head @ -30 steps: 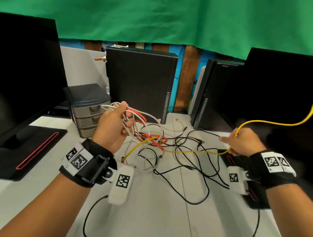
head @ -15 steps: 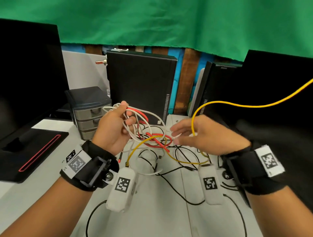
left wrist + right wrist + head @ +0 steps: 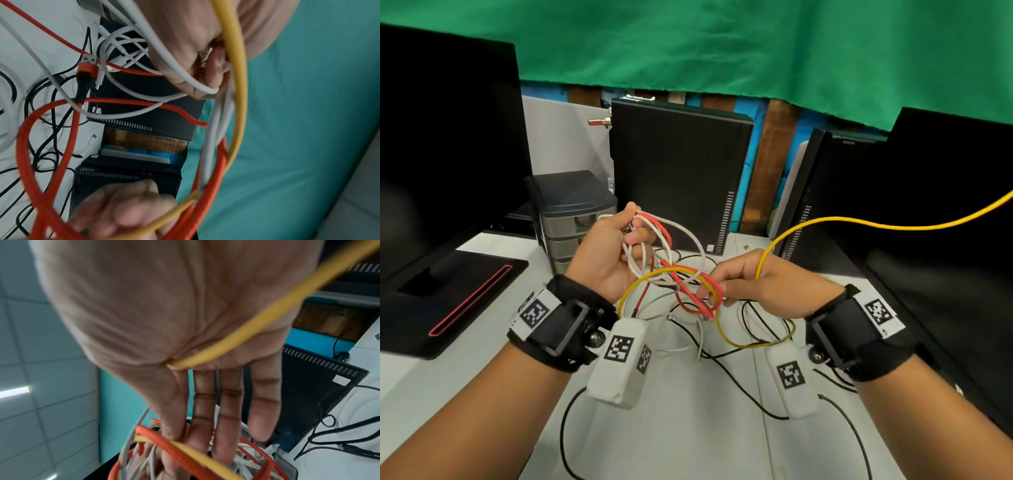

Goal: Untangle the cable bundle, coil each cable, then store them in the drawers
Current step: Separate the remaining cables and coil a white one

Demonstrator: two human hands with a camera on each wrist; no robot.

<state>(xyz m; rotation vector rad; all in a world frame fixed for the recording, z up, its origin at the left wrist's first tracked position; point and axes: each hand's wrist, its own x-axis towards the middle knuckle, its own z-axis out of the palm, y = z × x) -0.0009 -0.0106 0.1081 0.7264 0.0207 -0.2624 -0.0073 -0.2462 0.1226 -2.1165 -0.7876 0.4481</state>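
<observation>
My left hand [image 3: 613, 257] holds up a tangle of white cables [image 3: 697, 240] and a red cable [image 3: 688, 303] above the white table [image 3: 688, 445], fingers curled round the strands [image 3: 185, 48]. My right hand [image 3: 756, 291] is beside it. A yellow cable [image 3: 859, 223] runs through the crook of its thumb [image 3: 236, 337] while its straight fingers [image 3: 228, 426] touch the red loop [image 3: 164, 439] and the yellow loop. Black cables [image 3: 739, 387] trail on the table below. The grey drawer unit [image 3: 571, 219] stands at the back left, drawers closed.
Two black computer towers [image 3: 678, 178] [image 3: 811, 192] stand behind the tangle. Monitors flank me, and the left one's black base [image 3: 448, 291] has a red stripe. A green cloth [image 3: 722, 44] hangs above. A loose white connector [image 3: 90, 142] lies on the table.
My right hand has swung left from the right side to the tangle, bringing the yellow cable along in a high arc. The left hand keeps hold of the bundle, almost where it was.
</observation>
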